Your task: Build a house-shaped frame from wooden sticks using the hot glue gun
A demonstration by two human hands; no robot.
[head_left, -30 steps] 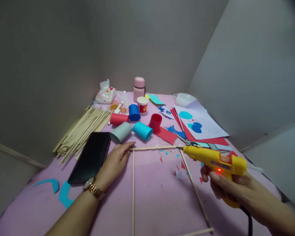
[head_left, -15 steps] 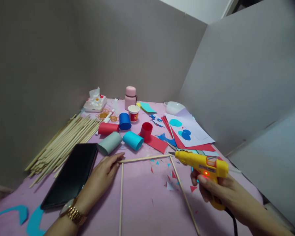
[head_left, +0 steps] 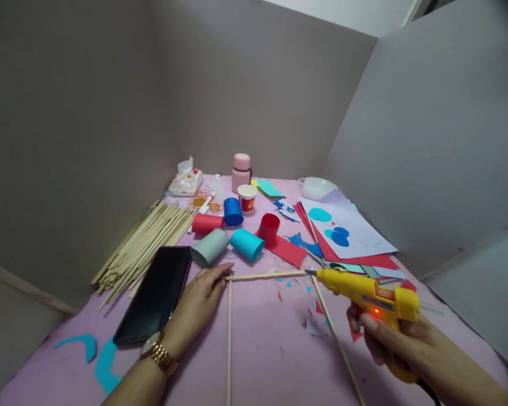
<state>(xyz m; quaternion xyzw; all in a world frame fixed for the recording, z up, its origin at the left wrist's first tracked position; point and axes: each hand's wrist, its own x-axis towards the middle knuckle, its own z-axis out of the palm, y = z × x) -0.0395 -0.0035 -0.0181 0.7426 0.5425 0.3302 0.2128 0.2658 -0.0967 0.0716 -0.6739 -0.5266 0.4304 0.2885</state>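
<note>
My right hand (head_left: 389,338) is wrapped round a yellow hot glue gun (head_left: 351,283) with a lit red light. Its nozzle meets the right end of a thin wooden stick (head_left: 266,276) that lies crosswise. At that stick's left end, my left hand (head_left: 201,293) rests on the table with its fingertips closed on the stick. Two more sticks run from its ends toward me: a left stick (head_left: 229,344) and a slanting right stick (head_left: 338,338). Whether the corners are joined cannot be told.
Left of my hand lie a black phone (head_left: 154,296) and a bundle of sticks (head_left: 148,242). Beyond are paper tubes, such as a light-blue tube (head_left: 248,244), a paper cup (head_left: 247,198) and a pink flask (head_left: 241,173). Scissors (head_left: 319,257) and paper sheets (head_left: 364,239) lie at right.
The whole view has shifted, so everything appears farther right and slightly lower. My left hand stays at the stick's left end, and the glue gun's nozzle stays by the right corner.
</note>
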